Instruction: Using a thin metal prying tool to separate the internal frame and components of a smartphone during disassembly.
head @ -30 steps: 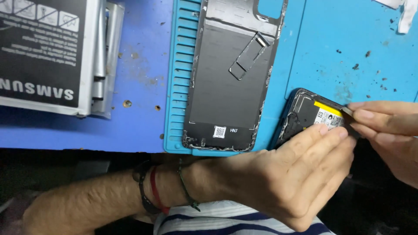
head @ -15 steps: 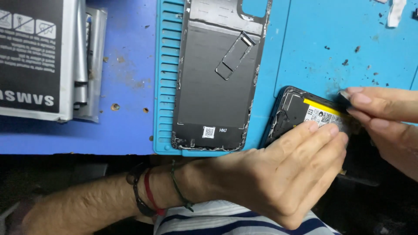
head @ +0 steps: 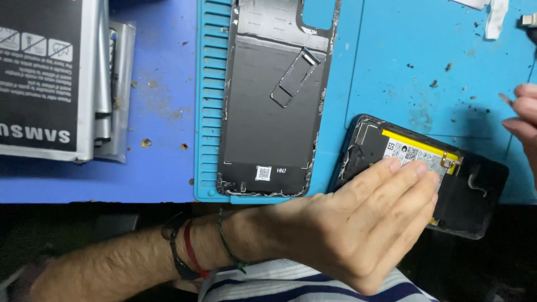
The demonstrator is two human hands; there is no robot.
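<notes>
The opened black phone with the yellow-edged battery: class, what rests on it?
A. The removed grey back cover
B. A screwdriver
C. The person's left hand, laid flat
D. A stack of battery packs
C: the left hand lies flat with its fingers across the opened black phone with the yellow-edged battery, while the removed grey back cover lies apart on the blue ribbed mat.

The blue mat (head: 391, 67) looks rubbery and matt, speckled with grit; on it, the back cover (head: 271, 106) shows dull grey plastic with ragged adhesive edges.
</notes>
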